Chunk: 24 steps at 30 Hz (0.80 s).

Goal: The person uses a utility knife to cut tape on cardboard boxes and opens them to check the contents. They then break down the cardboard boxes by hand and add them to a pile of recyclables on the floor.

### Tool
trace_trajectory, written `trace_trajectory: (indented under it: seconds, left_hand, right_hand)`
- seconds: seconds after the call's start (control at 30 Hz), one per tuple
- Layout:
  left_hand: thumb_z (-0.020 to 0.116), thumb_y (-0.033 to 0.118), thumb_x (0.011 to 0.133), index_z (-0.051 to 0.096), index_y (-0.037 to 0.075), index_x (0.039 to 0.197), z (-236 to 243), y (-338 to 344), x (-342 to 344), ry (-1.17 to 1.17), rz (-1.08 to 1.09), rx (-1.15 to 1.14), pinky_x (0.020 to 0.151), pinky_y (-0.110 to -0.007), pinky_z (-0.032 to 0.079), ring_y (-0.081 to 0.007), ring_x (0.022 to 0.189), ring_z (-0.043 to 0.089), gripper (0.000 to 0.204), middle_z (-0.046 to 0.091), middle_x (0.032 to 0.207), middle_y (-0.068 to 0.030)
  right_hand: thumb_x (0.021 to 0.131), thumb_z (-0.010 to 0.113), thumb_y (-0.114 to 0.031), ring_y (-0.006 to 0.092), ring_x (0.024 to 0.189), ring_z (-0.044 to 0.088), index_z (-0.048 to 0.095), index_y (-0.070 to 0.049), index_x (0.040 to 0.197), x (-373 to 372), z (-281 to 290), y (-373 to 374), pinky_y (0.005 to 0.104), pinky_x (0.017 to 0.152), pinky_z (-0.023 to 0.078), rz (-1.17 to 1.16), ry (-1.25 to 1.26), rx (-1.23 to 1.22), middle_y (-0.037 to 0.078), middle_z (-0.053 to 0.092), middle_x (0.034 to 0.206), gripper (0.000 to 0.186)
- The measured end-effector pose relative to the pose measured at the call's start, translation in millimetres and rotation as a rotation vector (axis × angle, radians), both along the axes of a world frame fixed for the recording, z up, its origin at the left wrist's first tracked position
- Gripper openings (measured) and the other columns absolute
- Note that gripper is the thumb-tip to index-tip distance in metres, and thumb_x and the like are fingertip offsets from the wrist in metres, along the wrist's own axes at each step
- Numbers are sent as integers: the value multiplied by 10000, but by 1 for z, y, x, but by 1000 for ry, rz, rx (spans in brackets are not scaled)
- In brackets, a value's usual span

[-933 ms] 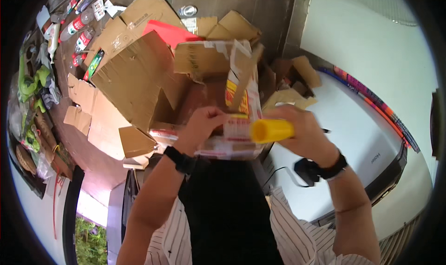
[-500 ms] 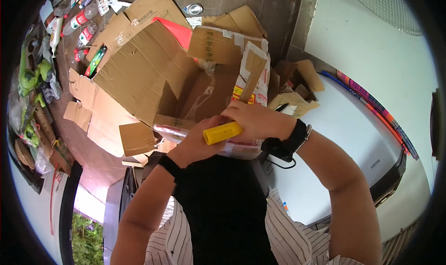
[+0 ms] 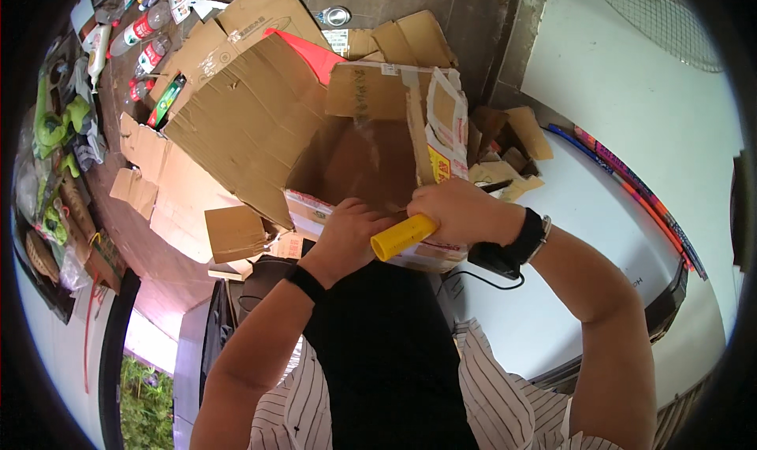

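My right hand (image 3: 461,210) is closed on a yellow cylindrical handle (image 3: 394,237), which points down-left, and rests on the near right corner of an open cardboard box (image 3: 367,150). My left hand (image 3: 347,233) grips the box's near edge, just left of the yellow handle, with its fingers curled over the rim. The box has a white, printed side (image 3: 445,119) on the right and a raised flap (image 3: 363,91) at the back. A large brown cardboard sheet (image 3: 244,111) leans against its left side.
Flattened cardboard (image 3: 177,194), plastic bottles (image 3: 138,28), a can (image 3: 335,16) and red paper (image 3: 311,56) lie around the box. A white appliance (image 3: 576,308) is at my right, with colorful long strips (image 3: 627,182) behind it. Mixed clutter (image 3: 55,198) fills the left edge.
My right hand has swung inward and down onto the box edge with the yellow handle. The box has shifted slightly right and turned, and my left hand moved right along with it.
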<state>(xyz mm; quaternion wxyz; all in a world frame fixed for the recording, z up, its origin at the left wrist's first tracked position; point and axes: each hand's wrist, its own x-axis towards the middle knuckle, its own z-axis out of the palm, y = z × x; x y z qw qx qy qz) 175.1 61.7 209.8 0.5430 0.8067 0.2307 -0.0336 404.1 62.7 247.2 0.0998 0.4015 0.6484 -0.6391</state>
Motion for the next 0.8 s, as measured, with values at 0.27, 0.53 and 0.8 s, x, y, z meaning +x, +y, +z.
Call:
trace_trajectory:
  seconds: [0.27,0.53,0.8]
  left_hand:
    - [682,176,722,643,150,913,10,13,19,-41,-7,18,822,-344,417,-209,908,596,197,659,906,-16]
    - [652,323,819,617,84,997,3,0,-43,194,-50,-105,846,-431,436,-305,908,601,300,643,931,-111]
    - [701,576,717,528,42,1196,36,36,44,297,102,-431,848,-426,469,-359,980,584,737,577,1034,-212]
  right_hand:
    - [737,692,-237,297,840,619,615,-80,910,21,32,12,385,736,488,-106,-37,-11,96,610,863,246]
    - [769,744,-194,227,846,644,644,-51,1025,73,52,-5,303,786,495,-455,-62,-58,104,662,913,310]
    - [725,775,-129,260,847,643,601,-32,1025,51,46,10,307,761,505,-676,-62,97,139,649,966,360]
